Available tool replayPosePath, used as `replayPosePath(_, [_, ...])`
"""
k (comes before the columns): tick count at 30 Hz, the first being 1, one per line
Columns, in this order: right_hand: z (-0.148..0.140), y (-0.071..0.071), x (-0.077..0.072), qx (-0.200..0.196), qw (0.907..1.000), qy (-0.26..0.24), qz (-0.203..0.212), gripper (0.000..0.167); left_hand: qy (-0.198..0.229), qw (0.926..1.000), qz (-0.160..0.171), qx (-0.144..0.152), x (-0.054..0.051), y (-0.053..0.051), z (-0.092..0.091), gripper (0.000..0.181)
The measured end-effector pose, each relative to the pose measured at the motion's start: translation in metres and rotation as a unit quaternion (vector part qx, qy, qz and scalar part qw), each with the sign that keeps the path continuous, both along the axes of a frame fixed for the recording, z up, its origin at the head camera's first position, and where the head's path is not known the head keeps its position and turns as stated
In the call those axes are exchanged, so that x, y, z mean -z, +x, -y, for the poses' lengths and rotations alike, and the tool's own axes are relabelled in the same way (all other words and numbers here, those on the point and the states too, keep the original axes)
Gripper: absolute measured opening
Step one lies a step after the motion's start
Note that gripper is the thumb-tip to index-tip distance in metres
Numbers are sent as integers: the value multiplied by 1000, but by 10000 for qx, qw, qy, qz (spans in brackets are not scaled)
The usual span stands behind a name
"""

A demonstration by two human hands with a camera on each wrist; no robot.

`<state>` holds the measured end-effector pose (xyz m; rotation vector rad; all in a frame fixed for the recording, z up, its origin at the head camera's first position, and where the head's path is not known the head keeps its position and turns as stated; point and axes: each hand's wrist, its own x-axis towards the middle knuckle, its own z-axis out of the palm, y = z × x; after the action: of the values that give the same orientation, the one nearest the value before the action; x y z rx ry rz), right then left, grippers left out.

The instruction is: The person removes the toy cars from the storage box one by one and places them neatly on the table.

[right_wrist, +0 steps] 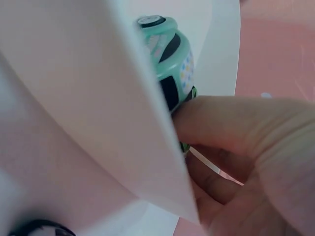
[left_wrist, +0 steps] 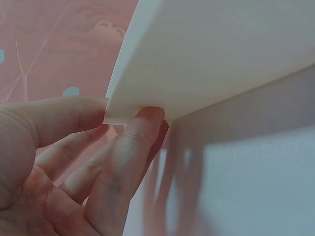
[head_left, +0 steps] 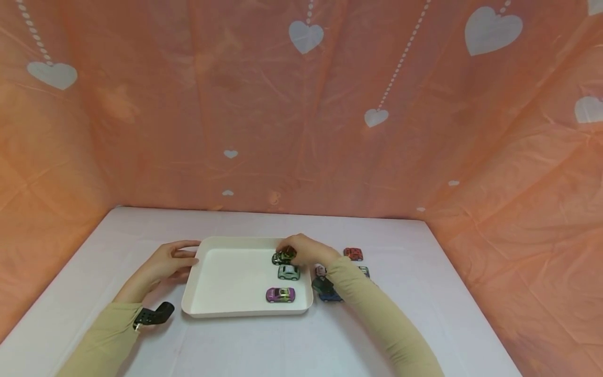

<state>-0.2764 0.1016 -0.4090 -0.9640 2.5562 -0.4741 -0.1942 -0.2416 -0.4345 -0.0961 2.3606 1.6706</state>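
A white tray (head_left: 226, 283) lies on the table, and my left hand (head_left: 162, 264) pinches its left rim. In the left wrist view, thumb and fingers meet the tray's edge (left_wrist: 206, 59) from two sides. My right hand (head_left: 308, 250) reaches over the right rim and holds a dark green toy car (head_left: 281, 257) at the tray's back right corner. In the right wrist view that car is mostly hidden behind the thumb and the tray wall (right_wrist: 103, 113). Just in front of it stands a mint green toy car (head_left: 289, 272). Nearer the front is a purple toy car (head_left: 280, 295).
Right of the tray, partly under the right forearm, several toy cars sit close together, among them a dark blue one (head_left: 331, 297). A red toy car (head_left: 353, 254) stands farther back. An orange curtain with hearts (head_left: 264, 104) encloses the white table (head_left: 235, 348).
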Motion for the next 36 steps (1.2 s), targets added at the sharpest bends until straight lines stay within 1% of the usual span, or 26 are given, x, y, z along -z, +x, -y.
replayPosePath(4, [0, -1, -1, -37, 10000, -37, 4, 48, -46, 10000, -5, 5, 0, 0, 0, 60])
replayPosePath(9, [-1, -3, -3, -224, 9995, -211, -113, 50, -73, 10000, -41, 48, 1, 0, 1, 60])
replayPosePath(12, [-3, -3, -7, -195, 9991, -372, -83, 52, -70, 9999, -50, 55, 1, 0, 1, 61])
replayPosePath(15, [-6, -3, -12, -177, 9985, -504, -87, 50, -78, 9999, -75, 79, 2, 1, 0, 61])
replayPosePath(20, [-10, -4, -21, -294, 9970, -685, -224, 43, -121, 9998, -96, 100, 2, 0, 1, 62])
replayPosePath(23, [-13, -3, -28, -293, 9965, -736, -266, 42, -104, 9999, -73, 57, 1, -1, 2, 61])
replayPosePath(29, [-21, -1, -40, -360, 9957, -784, -335, 43, -67, 9997, -141, 186, 0, 1, 2, 61])
replayPosePath(34, [-34, 0, -48, -364, 9954, -800, -374, 45, -88, 9995, -210, 229, 0, 1, 2, 61])
replayPosePath(36, [-41, 1, -51, -357, 9949, -841, -416, 45, -78, 9996, -180, 200, 1, 1, 2, 61])
